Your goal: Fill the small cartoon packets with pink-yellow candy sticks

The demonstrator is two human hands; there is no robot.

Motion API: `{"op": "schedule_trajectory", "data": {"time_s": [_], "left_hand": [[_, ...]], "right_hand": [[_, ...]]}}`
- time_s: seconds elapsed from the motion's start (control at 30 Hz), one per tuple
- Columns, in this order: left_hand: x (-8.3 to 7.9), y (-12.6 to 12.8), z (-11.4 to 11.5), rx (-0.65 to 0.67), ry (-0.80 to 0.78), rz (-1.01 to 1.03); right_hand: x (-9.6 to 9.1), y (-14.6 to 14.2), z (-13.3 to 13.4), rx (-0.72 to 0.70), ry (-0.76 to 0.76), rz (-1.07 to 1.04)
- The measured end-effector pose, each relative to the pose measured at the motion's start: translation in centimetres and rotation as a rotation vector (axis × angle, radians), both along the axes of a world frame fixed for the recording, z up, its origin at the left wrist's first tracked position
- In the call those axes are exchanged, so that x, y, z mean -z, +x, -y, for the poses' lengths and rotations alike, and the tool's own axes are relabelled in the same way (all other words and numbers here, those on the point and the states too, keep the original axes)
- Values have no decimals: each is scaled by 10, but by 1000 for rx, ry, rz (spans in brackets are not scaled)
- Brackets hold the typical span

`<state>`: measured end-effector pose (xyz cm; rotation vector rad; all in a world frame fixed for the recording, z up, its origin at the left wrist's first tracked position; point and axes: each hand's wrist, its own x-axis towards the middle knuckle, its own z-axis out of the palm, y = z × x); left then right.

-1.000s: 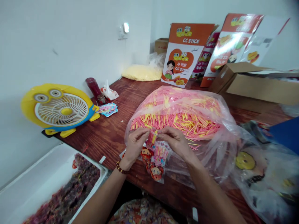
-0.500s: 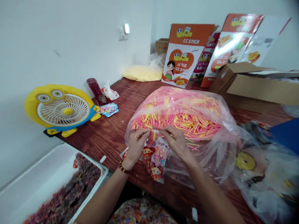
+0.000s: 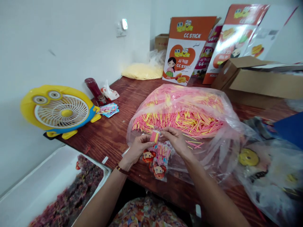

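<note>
My left hand (image 3: 139,147) pinches the side of a small clear packet (image 3: 154,137) with pink and yellow sticks showing inside its upper part. At the packet's top edge, the fingertips of my right hand (image 3: 175,140) are closed on the plastic. Below them, printed packets (image 3: 159,171) with red-haired cartoon figures lie overlapping on the table; I cannot tell whether one of those figures belongs to the held packet. Just beyond my hands, a large pinkish clear bag (image 3: 163,93) lies open, heaped with loose pink and yellow sticks (image 3: 199,122).
A yellow fan (image 3: 66,113), a dark red bottle (image 3: 93,88), tissues (image 3: 110,93) and blue-pink packets (image 3: 109,109) stand left. A white tub (image 3: 28,186) is below the table's left edge. Cartons (image 3: 187,47) and an open cardboard box (image 3: 267,83) stand behind; plastic bags (image 3: 267,176) lie right.
My left hand has shifted slightly down and left along the packet, so more of its sticks show. My right hand stays pinched at the top. The view has tilted a little.
</note>
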<state>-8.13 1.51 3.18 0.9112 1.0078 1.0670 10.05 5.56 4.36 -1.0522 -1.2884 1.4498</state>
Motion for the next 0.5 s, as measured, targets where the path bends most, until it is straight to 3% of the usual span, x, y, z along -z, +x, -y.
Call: {"op": "schedule_trajectory", "data": {"time_s": [0.13,0.23,0.33,0.5], "left_hand": [[7,3,-1,-47,66,-56],[15,2,-2,-62,128,-150],[22,3,-1,-64,131,-184],[28,5,4,-44,54,-55]], "right_hand": [[6,-1,4,-69,-94,-77],[14,-4,9,-124,-72,-45],[24,-10,14,-86,7,13],[30,-17,18,2,53,21]]}}
